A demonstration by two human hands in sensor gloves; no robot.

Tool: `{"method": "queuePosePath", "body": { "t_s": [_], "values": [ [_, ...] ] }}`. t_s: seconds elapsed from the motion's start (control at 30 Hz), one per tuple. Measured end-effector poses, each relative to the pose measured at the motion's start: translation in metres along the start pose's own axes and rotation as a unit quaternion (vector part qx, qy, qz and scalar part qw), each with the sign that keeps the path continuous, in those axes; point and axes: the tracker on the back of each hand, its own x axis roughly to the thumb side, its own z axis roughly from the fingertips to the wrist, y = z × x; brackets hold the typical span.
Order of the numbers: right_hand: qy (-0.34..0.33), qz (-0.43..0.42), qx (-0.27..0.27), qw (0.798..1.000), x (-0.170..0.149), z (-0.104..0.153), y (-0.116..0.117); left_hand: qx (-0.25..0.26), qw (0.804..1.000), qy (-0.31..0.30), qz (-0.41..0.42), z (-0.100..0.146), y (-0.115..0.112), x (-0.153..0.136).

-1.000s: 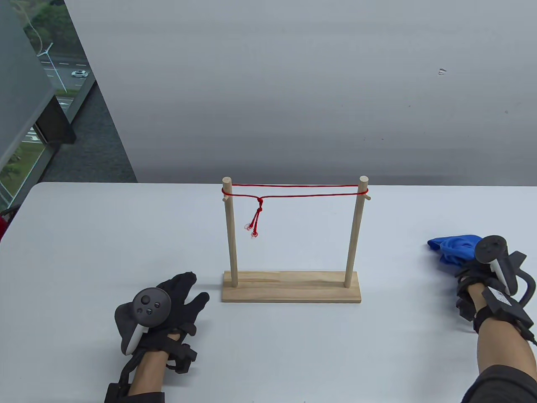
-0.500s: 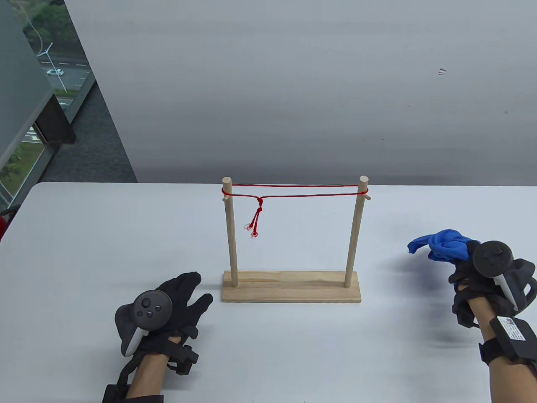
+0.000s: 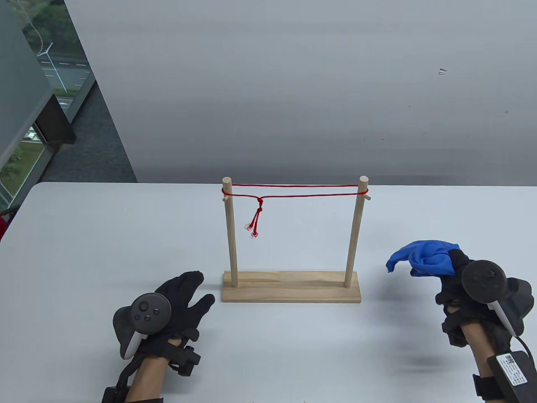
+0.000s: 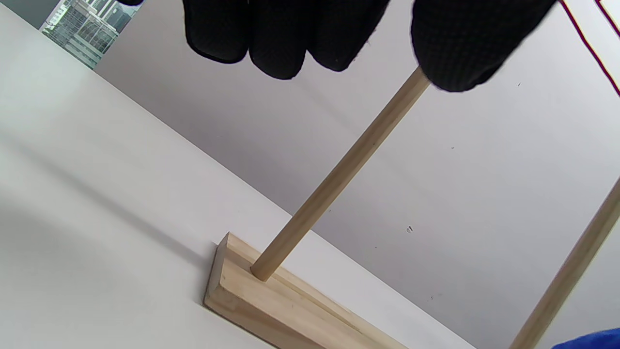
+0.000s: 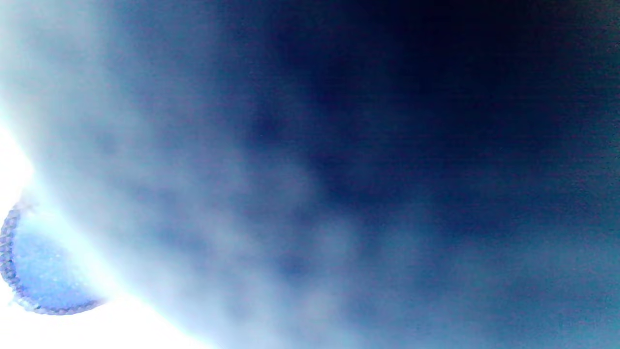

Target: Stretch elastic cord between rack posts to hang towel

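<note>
A wooden rack (image 3: 291,286) with two upright posts stands mid-table. A red elastic cord (image 3: 293,190) runs doubled between the post tops, its knotted ends hanging near the left post (image 3: 230,235). My right hand (image 3: 455,273) grips a bunched blue towel (image 3: 423,257) and holds it above the table, right of the right post (image 3: 354,235). The towel (image 5: 310,194) fills the right wrist view. My left hand (image 3: 184,298) rests open on the table, just left of the rack's base. In the left wrist view its fingers (image 4: 286,34) hang above the base (image 4: 271,300) and left post (image 4: 339,177).
The white table (image 3: 84,252) ends at its far edge just behind the rack, with a grey wall beyond. A window and a drop to the floor lie at the far left.
My right hand has lifted the blue towel off the table and carried it left, toward the rack. My left hand has edged slightly toward the rack's base.
</note>
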Motion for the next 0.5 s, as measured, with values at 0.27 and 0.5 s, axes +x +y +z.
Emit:
{"method": "queuePosePath", "body": {
  "t_s": [0.27, 0.5],
  "values": [
    [-0.053, -0.057, 0.016, 0.997, 0.021, 0.028, -0.018, 0.024, 0.999, -0.016, 0.038, 0.001, 0.000, 0.004],
    [-0.108, -0.108, 0.015, 0.988, 0.054, 0.054, -0.018, 0.023, 0.996, -0.037, 0.071, 0.004, -0.004, 0.012]
  ]
}}
